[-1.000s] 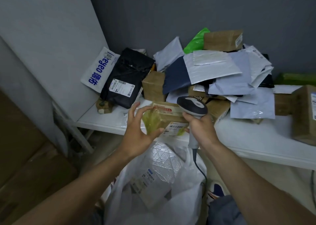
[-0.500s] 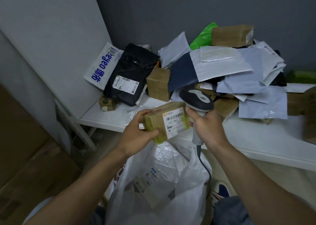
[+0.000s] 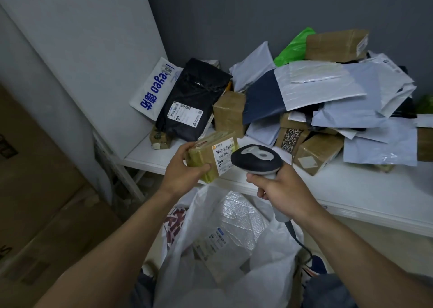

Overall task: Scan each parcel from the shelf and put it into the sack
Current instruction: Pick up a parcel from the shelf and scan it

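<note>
Left hand [image 3: 181, 176] grips labelled parcel [image 3: 212, 156]; right hand [image 3: 284, 190] grips scanner [image 3: 256, 158].

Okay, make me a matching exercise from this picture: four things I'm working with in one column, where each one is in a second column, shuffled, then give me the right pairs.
Things
1. small brown taped cardboard parcel with a white label
2. dark grey handheld barcode scanner
3. black plastic mailer bag
4. silvery bubble-wrap parcel

Places
A. inside the white plastic sack
B. gripped in the right hand
C. on the white shelf, at the pile's left end
D. held in the left hand

Pairs: 1-D, 2-B, 3-C, 4-A
</note>
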